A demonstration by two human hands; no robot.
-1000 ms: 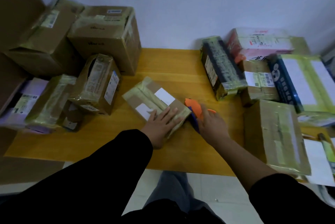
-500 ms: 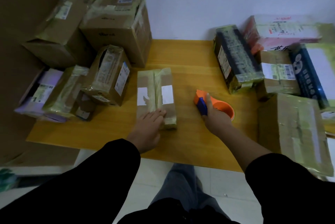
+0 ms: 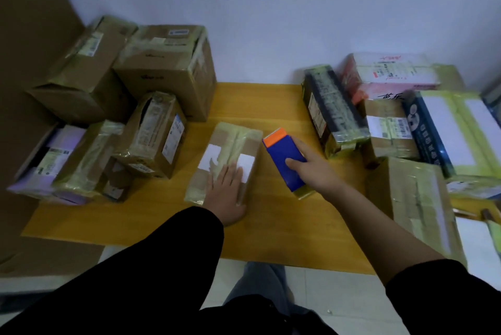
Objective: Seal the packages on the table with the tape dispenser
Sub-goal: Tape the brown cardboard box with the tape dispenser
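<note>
A small brown package (image 3: 226,153) with two white labels and a strip of tape along its top lies in the middle of the wooden table (image 3: 273,107). My left hand (image 3: 225,193) rests flat on its near end, fingers straight. To its right, my right hand (image 3: 311,169) grips the blue and orange tape dispenser (image 3: 284,158), which is lifted with its orange front end pointing away beside the package's far right corner. A roll of tape shows under the dispenser's near end.
Taped cardboard boxes (image 3: 165,69) crowd the table's left side, several leaning on each other. More packages (image 3: 330,109) and a large flat box (image 3: 412,199) fill the right side. A white wall stands behind; the floor and my legs show below the table's front edge.
My right hand has lifted the dispenser off the table and brought it up beside the package. My left hand has slid further onto the package's top.
</note>
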